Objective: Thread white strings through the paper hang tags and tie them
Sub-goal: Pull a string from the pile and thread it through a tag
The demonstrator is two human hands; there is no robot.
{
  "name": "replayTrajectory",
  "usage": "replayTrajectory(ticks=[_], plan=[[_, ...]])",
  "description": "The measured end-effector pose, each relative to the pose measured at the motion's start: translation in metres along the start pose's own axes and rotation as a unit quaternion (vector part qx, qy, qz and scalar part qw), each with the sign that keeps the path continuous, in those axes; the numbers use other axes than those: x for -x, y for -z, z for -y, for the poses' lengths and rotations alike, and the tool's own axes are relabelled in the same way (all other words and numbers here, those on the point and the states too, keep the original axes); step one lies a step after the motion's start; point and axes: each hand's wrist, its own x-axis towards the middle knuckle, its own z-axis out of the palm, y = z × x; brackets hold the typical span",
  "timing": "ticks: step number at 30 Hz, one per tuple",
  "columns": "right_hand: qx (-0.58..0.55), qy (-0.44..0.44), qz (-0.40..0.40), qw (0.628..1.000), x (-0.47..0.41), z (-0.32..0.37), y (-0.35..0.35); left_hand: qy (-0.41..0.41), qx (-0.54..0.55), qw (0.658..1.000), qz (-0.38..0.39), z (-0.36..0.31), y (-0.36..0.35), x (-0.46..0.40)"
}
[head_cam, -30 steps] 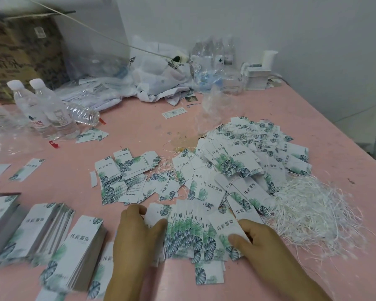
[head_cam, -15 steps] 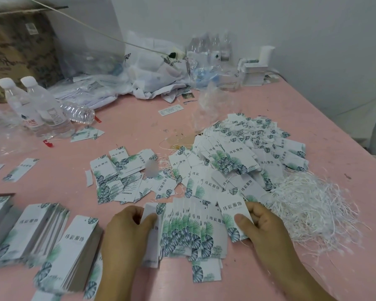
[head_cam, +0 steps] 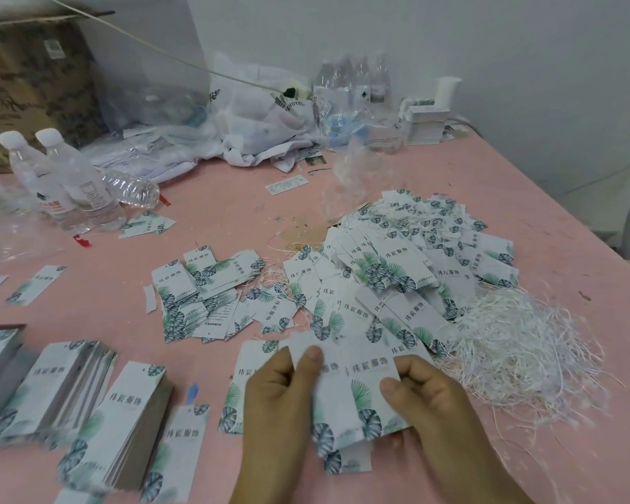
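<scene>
Both of my hands hold one gathered bunch of white hang tags with green leaf prints (head_cam: pixel 346 398) near the table's front. My left hand (head_cam: pixel 277 405) grips its left side, thumb on top. My right hand (head_cam: pixel 426 398) pinches its right edge. A tangled heap of white strings (head_cam: pixel 524 343) lies just right of my right hand. Behind the bunch a large loose pile of tags (head_cam: pixel 408 271) with strings spreads across the middle. A smaller scatter of tags (head_cam: pixel 204 300) lies left of it.
Neat stacks of tags (head_cam: pixel 124 416) stand at the front left on the pink table (head_cam: pixel 233 212). Water bottles (head_cam: pixel 70 183) stand at the far left. Plastic bags (head_cam: pixel 255 118), more bottles and a white box stack (head_cam: pixel 426 121) line the back wall beside a cardboard box (head_cam: pixel 26 78).
My hands have swept the fanned row of tags together into one bunch and lifted it off the table; the camera has moved closer.
</scene>
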Motion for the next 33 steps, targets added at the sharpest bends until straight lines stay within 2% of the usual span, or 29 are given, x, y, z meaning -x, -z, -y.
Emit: replayTrajectory(ticks=[6,10,12,18,21,23,25,27,30,31,33], plan=[[0.056,0.007,-0.014,0.998,0.004,0.0,-0.008,0.06,0.093,0.992,0.065,0.004,-0.014,0.007],[0.06,0.014,-0.102,0.993,-0.001,0.001,0.003,0.045,0.097,0.994,0.024,0.002,-0.012,0.004],[0.057,0.01,-0.104,0.993,0.0,0.001,0.003,0.043,0.099,0.994,0.017,0.0,-0.014,0.005],[0.007,0.032,0.004,0.999,0.01,-0.003,-0.012,-0.028,0.031,0.999,0.014,0.004,-0.023,0.015],[-0.018,0.013,0.046,0.999,0.009,-0.004,-0.008,0.005,0.055,0.998,0.03,0.003,-0.022,0.014],[-0.028,-0.007,0.089,0.996,0.008,-0.002,-0.005,0.05,0.112,0.99,0.067,0.004,-0.021,0.012],[0.024,-0.015,0.112,0.993,0.006,-0.001,-0.001,0.085,0.175,0.977,0.09,0.002,-0.022,0.011],[0.149,0.009,0.052,0.987,0.002,-0.001,0.008,0.099,0.19,0.974,0.08,0.003,-0.024,0.011],[0.261,0.056,-0.111,0.957,-0.004,0.007,0.034,0.107,0.193,0.974,0.045,0.006,-0.024,0.009],[0.298,0.069,-0.143,0.941,-0.006,0.011,0.045,0.102,0.19,0.976,0.041,0.006,-0.024,0.009],[0.398,0.066,-0.161,0.901,-0.009,0.016,0.064,0.082,0.182,0.979,0.039,0.003,-0.023,0.009]])
